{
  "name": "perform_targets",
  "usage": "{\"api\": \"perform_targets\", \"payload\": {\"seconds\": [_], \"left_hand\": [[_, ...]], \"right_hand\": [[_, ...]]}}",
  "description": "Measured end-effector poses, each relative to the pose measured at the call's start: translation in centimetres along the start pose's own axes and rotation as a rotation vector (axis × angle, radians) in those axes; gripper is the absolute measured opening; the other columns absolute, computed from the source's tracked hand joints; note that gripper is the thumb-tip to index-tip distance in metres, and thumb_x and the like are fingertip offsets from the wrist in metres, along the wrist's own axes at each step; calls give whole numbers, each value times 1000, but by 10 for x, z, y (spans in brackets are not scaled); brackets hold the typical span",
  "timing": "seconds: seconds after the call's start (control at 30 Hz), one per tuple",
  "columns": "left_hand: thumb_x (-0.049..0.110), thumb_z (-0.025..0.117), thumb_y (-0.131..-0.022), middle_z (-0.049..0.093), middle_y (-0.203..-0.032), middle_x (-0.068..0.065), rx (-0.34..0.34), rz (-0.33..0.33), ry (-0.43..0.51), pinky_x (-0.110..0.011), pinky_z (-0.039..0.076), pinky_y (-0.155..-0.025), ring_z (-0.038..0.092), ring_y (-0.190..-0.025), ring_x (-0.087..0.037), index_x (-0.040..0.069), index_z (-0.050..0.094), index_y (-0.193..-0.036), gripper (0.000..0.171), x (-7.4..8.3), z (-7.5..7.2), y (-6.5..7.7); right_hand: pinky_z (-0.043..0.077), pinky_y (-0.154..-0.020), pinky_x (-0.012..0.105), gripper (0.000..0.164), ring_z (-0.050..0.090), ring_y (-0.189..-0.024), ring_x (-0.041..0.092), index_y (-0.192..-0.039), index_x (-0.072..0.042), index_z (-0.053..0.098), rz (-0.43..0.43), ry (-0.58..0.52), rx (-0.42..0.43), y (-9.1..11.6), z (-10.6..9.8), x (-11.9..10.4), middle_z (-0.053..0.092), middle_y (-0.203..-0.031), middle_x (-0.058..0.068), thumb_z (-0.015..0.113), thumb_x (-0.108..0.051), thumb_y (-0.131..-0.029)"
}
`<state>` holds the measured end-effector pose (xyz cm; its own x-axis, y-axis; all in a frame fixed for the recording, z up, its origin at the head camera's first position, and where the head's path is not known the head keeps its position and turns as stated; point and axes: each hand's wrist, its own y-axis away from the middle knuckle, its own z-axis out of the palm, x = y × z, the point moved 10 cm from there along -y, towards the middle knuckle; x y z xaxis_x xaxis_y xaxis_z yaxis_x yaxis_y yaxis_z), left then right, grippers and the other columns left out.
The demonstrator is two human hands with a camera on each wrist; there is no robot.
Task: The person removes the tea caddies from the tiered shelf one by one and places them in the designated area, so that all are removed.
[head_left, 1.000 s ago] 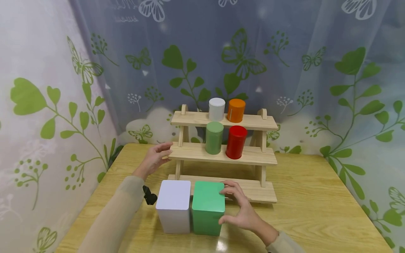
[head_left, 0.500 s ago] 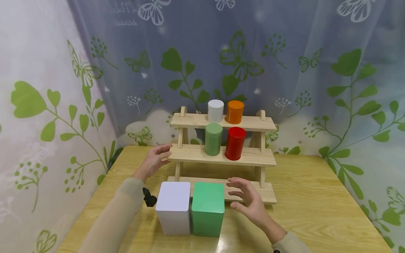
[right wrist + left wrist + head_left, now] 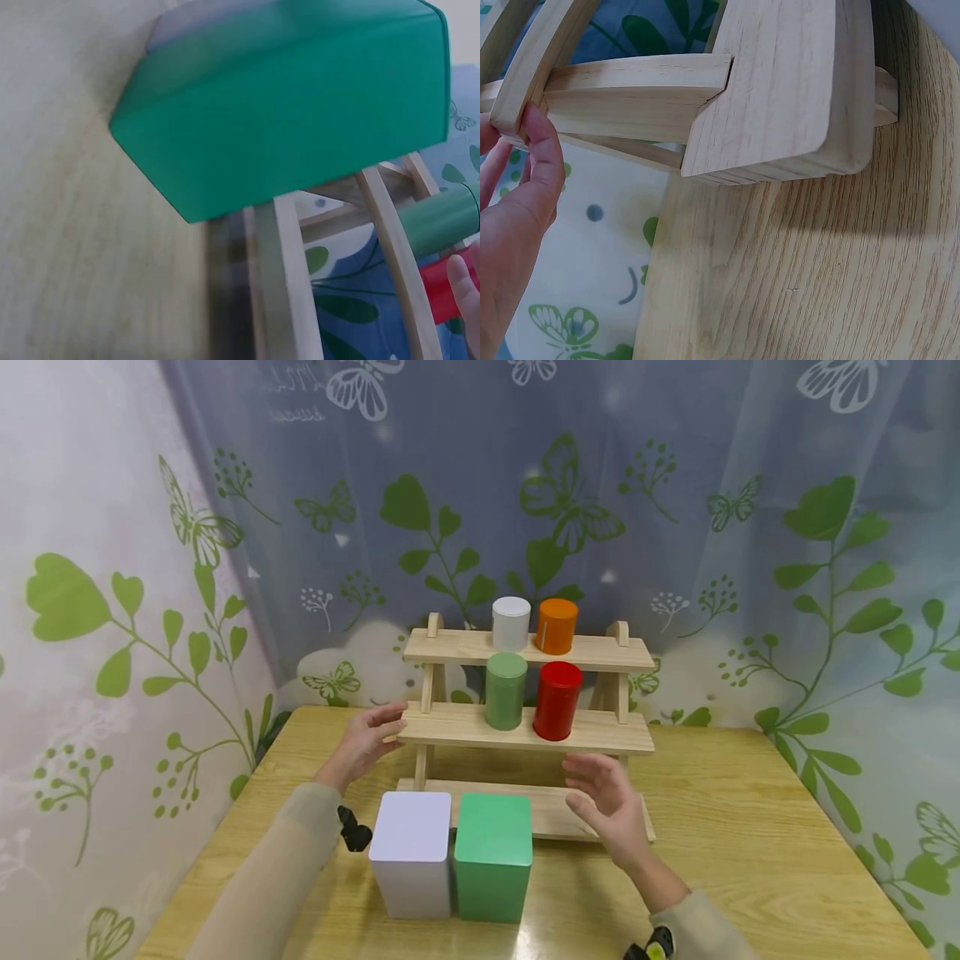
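My left hand [image 3: 362, 743] is at the left end of the middle tier of a three-tier wooden display stand [image 3: 450, 724]. In the left wrist view its fingers pinch that board's end. My right hand [image 3: 613, 802] hovers before the stand's lower right part, fingers loosely bent, holding nothing. Left of it a green square canister [image 3: 492, 860] stands beside a white square canister [image 3: 412, 860], both in front of the lowest tier. On the middle tier are a green round tin [image 3: 506, 693] and a red round tin [image 3: 557, 702].
The top tier bears a white round tin [image 3: 512, 624] and an orange round tin [image 3: 557, 627]. The stand is on a wood-grain table [image 3: 750, 843]. Behind and to the left hangs a patterned curtain [image 3: 465, 460] with green leaves and butterflies.
My right hand has let go of the green square canister's right side and moved right, up and away from it. My left hand keeps its place on the stand.
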<state>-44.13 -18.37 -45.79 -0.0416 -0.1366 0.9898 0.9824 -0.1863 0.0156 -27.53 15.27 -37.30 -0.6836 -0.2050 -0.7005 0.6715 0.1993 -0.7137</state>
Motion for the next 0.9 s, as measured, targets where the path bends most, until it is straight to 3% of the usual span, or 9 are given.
{"api": "perform_targets", "payload": {"seconds": [0.23, 0.57, 0.7, 0.9], "left_hand": [[6, 57, -92, 44, -128, -12, 7, 0, 20, -34, 48, -79, 52, -101, -18, 0, 45, -135, 45, 0, 0, 1], [5, 58, -92, 44, -127, -11, 5, 1, 33, -40, 46, -84, 53, -99, -18, 0, 44, -136, 46, 1, 1, 2], [4, 57, -92, 44, -128, -12, 8, -2, 39, -36, 47, -80, 53, -99, -18, 0, 44, -136, 46, 0, 0, 1], [6, 58, -92, 42, -131, -14, -4, 2, 33, -37, 47, -81, 53, -101, -19, 0, 44, -137, 47, 0, 0, 1]], "right_hand": [[43, -93, 38, 49, 43, -118, 41, -127, 14, 34, 123, 26, 130, -13, -20, 12, 45, -129, 23, 58, 13, -84], [44, -90, 30, 49, 43, -118, 39, -129, 11, 38, 153, 146, 227, -36, -38, 21, 47, -129, 14, 60, 8, -85], [45, -90, 28, 48, 45, -119, 31, -130, 5, 42, 193, 206, 267, -45, -45, 29, 47, -129, 11, 62, 3, -86], [40, -95, 43, 50, 46, -117, 20, -131, 1, 43, 228, 248, 305, -55, -49, 38, 47, -130, 10, 64, 1, -85]]}}
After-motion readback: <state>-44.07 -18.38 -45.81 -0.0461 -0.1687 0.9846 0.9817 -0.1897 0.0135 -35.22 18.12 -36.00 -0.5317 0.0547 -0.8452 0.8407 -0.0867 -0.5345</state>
